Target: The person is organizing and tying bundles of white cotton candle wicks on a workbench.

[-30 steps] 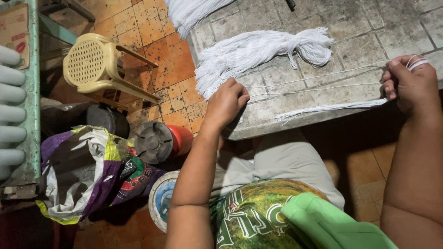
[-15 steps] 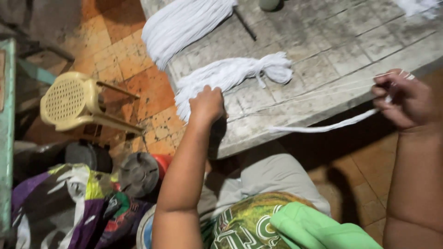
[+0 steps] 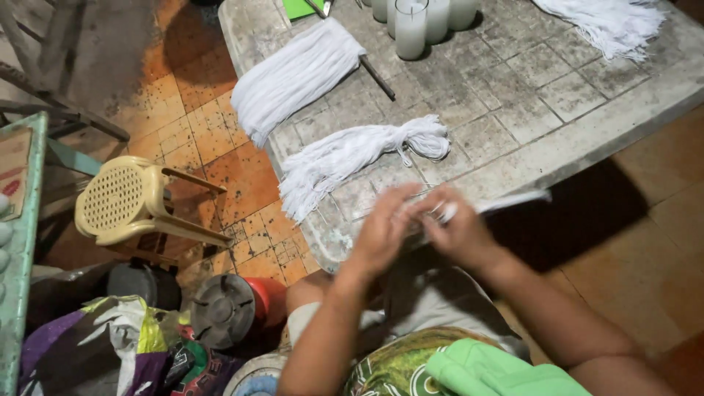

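Your worn tiled table (image 3: 557, 95) carries a flat white bundle (image 3: 293, 77) toward its left edge, and a looser hank of white strings (image 3: 352, 158) lies nearer the front edge. At that front edge your left hand (image 3: 385, 235) and right hand (image 3: 458, 235) meet, touching, both pinched on a thin strand of white strings (image 3: 513, 202) that runs off to the right along the edge. It looks light, limp and prone to fraying; grip it near the ends.
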